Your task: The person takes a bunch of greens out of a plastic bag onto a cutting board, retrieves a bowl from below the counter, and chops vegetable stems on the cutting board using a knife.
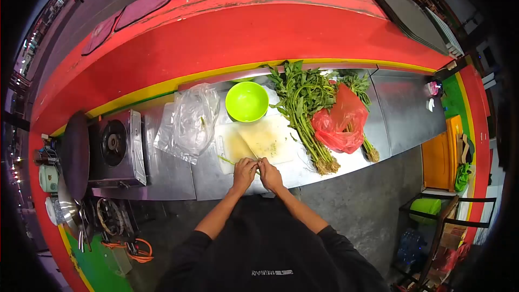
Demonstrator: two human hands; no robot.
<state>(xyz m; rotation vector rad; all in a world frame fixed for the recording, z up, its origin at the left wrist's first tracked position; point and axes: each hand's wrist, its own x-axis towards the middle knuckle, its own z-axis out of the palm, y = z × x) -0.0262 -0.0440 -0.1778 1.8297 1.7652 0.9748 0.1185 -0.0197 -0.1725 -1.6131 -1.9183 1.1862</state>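
Note:
Both of my hands meet at the near edge of a white cutting board (281, 151) stained yellowish and dotted with small bits. My left hand (245, 174) is closed around a thin green stem (225, 159), whose end sticks out to the left. Against it, my right hand (268, 173) is closed on a knife (247, 144), its blade pointing up and left over the board. Beyond the board stands a green bowl (247, 101) that looks empty. Leafy greens with roots (303, 113) lie right of the board, beside a red plastic bag (341, 121).
Clear plastic bags (192, 121) lie left of the board on the metal counter (167, 176). A gas stove (116, 146) and a dark round pan (75, 154) are farther left. A red wall (259, 32) runs along the back. A black rack (443, 221) stands at the lower right.

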